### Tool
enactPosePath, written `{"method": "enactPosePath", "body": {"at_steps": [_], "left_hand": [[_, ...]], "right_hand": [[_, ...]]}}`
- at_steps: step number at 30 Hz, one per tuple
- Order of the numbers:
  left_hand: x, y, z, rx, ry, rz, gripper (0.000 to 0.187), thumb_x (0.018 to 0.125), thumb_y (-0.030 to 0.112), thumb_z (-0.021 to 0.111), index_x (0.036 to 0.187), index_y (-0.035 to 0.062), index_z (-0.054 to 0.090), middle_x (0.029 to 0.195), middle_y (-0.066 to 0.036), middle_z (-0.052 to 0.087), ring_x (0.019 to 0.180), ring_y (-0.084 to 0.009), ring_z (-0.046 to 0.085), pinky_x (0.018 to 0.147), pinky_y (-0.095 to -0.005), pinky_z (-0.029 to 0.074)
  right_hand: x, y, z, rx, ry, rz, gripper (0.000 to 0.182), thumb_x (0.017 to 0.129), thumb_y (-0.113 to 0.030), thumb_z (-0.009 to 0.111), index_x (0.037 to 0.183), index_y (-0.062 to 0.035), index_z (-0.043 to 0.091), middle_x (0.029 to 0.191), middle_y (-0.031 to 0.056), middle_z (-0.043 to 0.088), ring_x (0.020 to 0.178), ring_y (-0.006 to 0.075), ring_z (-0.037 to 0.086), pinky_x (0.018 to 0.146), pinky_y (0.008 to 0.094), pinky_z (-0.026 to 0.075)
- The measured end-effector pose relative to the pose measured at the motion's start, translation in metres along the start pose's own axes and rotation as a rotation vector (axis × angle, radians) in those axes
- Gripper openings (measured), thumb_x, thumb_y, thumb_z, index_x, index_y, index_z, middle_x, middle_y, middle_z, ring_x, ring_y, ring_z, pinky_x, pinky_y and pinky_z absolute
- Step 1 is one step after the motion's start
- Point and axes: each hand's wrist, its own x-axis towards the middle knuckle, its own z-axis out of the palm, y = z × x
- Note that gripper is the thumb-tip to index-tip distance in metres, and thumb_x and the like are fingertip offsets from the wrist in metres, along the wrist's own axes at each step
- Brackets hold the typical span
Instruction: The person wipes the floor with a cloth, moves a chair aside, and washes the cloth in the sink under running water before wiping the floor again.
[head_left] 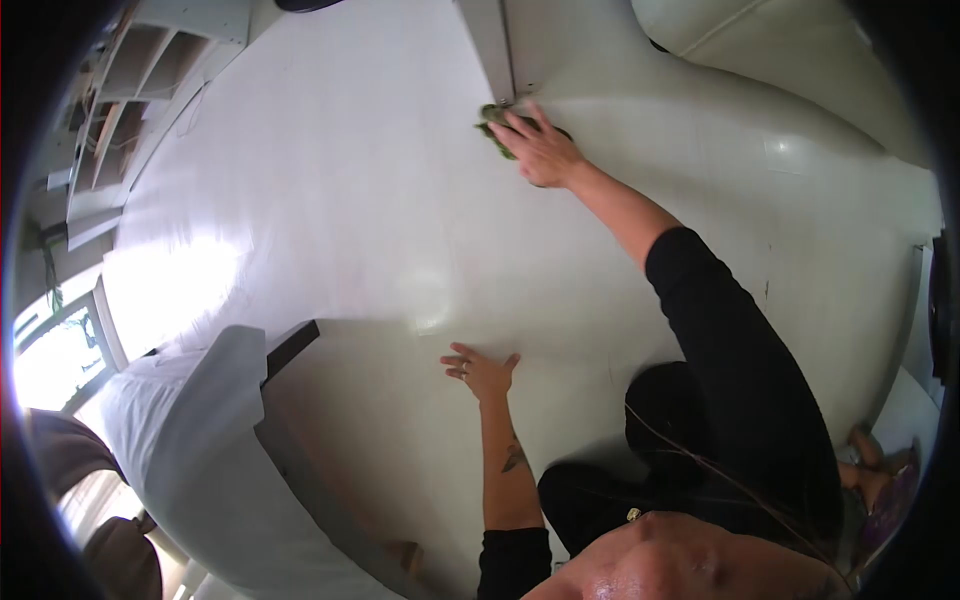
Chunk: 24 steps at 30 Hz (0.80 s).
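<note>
My right hand [545, 155] reaches far forward over the pale, shiny floor [370, 220]. Under its fingers is a dark green cloth [497, 140], bunched up and partly hidden by the hand. The cloth lies right at the foot of a grey furniture leg [490, 50]. Closer to my body, my left hand [482, 375] rests on the floor with its fingers spread and holds nothing. A ring shows on one of its fingers.
A piece of furniture under a light grey cover [190, 450] stands at the left. At the upper right is a large pale, rounded piece of furniture [780, 60]. Open shelves [140, 70] line the upper left. My bent knees [660, 400] are on the floor below.
</note>
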Motion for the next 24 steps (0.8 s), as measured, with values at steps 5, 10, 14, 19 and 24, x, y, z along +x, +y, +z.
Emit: {"method": "enactPosePath", "body": {"at_steps": [5, 10, 14, 19, 24], "left_hand": [[0.011, 0.002, 0.021, -0.025, -0.062, 0.004, 0.138, 0.062, 0.050, 0.080, 0.137, 0.0000, -0.024, 0.139, -0.036, -0.027, 0.129, -0.0569, -0.016, 0.107, -0.0600, 0.013], [0.006, 0.006, 0.013, -0.106, -0.063, 0.097, 0.139, 0.064, 0.047, 0.080, 0.132, -0.0046, -0.030, 0.134, -0.042, -0.026, 0.125, -0.0540, -0.030, 0.104, -0.0602, -0.011], [0.010, -0.007, 0.025, -0.102, 0.007, 0.191, 0.141, 0.063, 0.046, 0.081, 0.133, 0.0005, -0.032, 0.136, -0.038, -0.029, 0.126, -0.0500, -0.033, 0.104, -0.0586, -0.014], [0.008, 0.005, 0.013, -0.136, -0.079, 0.069, 0.140, 0.063, 0.046, 0.081, 0.134, -0.0004, -0.031, 0.135, -0.038, -0.031, 0.126, -0.0525, -0.030, 0.104, -0.0588, -0.012], [0.013, 0.000, 0.017, -0.090, -0.059, 0.054, 0.141, 0.061, 0.048, 0.082, 0.135, 0.0025, -0.030, 0.137, -0.034, -0.032, 0.128, -0.0546, -0.024, 0.107, -0.0591, -0.004]], "right_hand": [[-0.027, 0.075, 0.030, 0.299, 0.146, -0.035, 0.058, 0.077, -0.011, 0.051, 0.134, -0.0045, 0.041, 0.138, 0.0112, 0.040, 0.125, 0.0307, 0.038, 0.109, 0.0382, 0.028], [-0.076, 0.208, 0.017, 0.182, 0.402, 0.261, 0.053, 0.076, 0.000, 0.050, 0.129, 0.0008, 0.045, 0.134, 0.0152, 0.044, 0.118, 0.0343, 0.044, 0.105, 0.0404, 0.032], [-0.051, 0.174, -0.002, 0.171, 0.289, 0.610, 0.053, 0.073, -0.006, 0.059, 0.124, -0.0009, 0.049, 0.130, 0.0139, 0.048, 0.108, 0.0340, 0.049, 0.093, 0.0401, 0.042], [-0.118, -0.042, 0.019, 0.550, 0.223, 0.146, 0.054, 0.073, -0.007, 0.055, 0.127, -0.0043, 0.048, 0.122, 0.0131, 0.053, 0.110, 0.0286, 0.051, 0.100, 0.0393, 0.037], [-0.202, -0.125, 0.021, 0.714, -0.039, -0.313, 0.047, 0.077, -0.005, 0.051, 0.124, -0.0084, 0.052, 0.113, 0.0127, 0.055, 0.111, 0.0295, 0.049, 0.101, 0.0406, 0.036]]}}
